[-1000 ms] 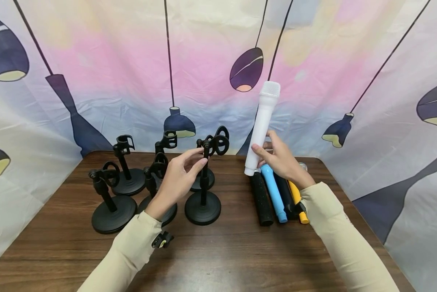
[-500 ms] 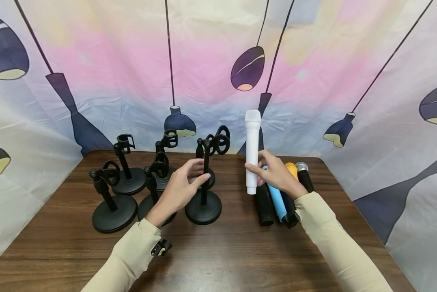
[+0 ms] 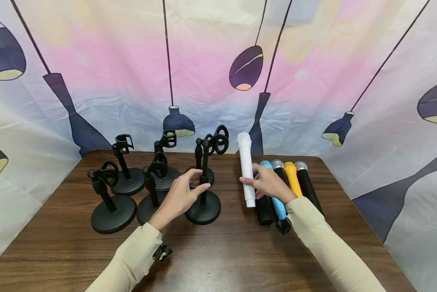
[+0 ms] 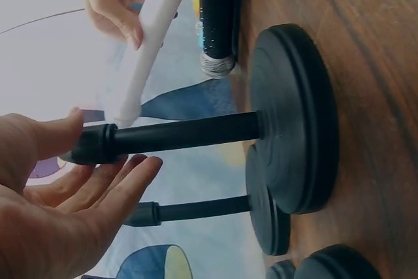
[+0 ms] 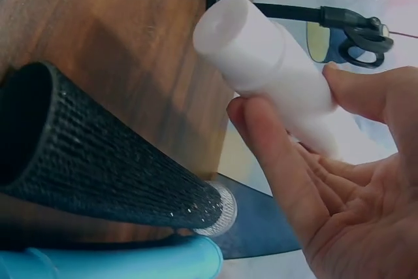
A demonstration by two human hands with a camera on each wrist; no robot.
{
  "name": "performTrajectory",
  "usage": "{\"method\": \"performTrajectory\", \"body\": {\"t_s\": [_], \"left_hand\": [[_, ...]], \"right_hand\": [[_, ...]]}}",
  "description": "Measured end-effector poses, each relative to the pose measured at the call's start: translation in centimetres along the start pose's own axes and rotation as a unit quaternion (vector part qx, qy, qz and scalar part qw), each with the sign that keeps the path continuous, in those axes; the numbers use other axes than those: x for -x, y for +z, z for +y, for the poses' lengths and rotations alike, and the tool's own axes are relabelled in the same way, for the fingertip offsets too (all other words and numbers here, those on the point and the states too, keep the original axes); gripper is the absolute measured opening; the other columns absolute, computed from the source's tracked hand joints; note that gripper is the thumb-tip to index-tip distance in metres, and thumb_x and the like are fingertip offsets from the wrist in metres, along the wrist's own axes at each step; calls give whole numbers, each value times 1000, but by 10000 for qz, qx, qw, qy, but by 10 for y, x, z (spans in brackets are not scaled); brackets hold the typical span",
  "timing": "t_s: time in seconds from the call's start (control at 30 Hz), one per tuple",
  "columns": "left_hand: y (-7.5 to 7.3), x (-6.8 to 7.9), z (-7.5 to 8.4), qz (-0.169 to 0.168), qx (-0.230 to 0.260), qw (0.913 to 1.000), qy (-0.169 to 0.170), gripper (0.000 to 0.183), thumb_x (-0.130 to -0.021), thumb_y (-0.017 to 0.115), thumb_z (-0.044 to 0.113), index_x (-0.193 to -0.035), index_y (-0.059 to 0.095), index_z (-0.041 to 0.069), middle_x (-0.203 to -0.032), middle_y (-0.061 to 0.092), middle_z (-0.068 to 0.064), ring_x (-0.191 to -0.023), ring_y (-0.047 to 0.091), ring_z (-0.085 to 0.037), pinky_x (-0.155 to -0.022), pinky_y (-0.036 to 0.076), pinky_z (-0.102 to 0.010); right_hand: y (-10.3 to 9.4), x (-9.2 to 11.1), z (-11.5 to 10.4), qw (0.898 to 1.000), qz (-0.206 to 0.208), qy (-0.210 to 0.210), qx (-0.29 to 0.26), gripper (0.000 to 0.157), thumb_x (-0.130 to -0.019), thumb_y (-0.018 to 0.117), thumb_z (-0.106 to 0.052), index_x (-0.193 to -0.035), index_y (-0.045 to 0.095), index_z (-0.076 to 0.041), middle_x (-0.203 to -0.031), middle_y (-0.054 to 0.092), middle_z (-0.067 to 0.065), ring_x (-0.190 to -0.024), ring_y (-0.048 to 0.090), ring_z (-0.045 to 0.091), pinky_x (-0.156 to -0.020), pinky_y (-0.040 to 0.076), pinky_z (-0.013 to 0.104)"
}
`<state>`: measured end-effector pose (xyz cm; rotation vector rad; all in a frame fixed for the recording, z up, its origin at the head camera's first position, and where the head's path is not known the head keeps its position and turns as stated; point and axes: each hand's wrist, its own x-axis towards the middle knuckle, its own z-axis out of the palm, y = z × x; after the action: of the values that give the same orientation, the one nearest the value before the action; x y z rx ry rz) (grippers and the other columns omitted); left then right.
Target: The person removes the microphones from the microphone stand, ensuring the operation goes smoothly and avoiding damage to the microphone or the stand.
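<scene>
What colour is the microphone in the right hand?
White all over, head included. The white microphone held by the right hand shows best in the head view.

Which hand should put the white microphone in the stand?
Probably the right hand: it already holds the white microphone upright beside the stand, while the left hand sits at the stand's pole.

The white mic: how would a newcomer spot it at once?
On the brown table, look right of the black stands, at the row of mics lying flat. The white mic alone is off the table, upright in the right hand.
</scene>
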<state>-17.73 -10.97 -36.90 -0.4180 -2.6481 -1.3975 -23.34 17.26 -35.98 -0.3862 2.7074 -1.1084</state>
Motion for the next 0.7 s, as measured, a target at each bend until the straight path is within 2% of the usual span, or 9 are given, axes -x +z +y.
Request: {"method": "performTrajectory", "body": {"t_s": [0.27,0.43,0.57,0.7], "left_hand": [[5,0,-4,38,26,9999,-148,51,-97,72,21,-141,55,1,-127,66,-17,-115,66,-31,-93,54,-50],[6,0,-6,2,101,9997,-236,51,-96,73,21,-141,55,2,-127,67,-17,-115,66,-31,-94,53,-51],[8,0,-6,-39,158,9995,-270,50,-97,73,21,-140,56,1,-125,68,-17,-113,67,-31,-94,53,-50],[9,-1,-7,-49,145,9996,-238,49,-97,72,20,-139,56,1,-123,69,-17,-112,67,-31,-93,54,-50]], "right_hand": [[14,-4,1,9994,-131,308,124,40,-97,72,-33,-105,66,6,-86,66,14,-57,70,22,-58,60,42],[21,-7,2,9973,-282,598,322,35,-96,73,-31,-89,67,2,-79,65,14,-58,70,23,-54,59,36],[25,-9,2,9945,-347,789,592,37,-95,75,-33,-83,63,1,-75,63,15,-59,70,25,-52,58,33],[28,-10,2,9927,-408,824,778,38,-94,75,-33,-85,63,2,-73,62,17,-59,71,27,-51,57,32]]}}
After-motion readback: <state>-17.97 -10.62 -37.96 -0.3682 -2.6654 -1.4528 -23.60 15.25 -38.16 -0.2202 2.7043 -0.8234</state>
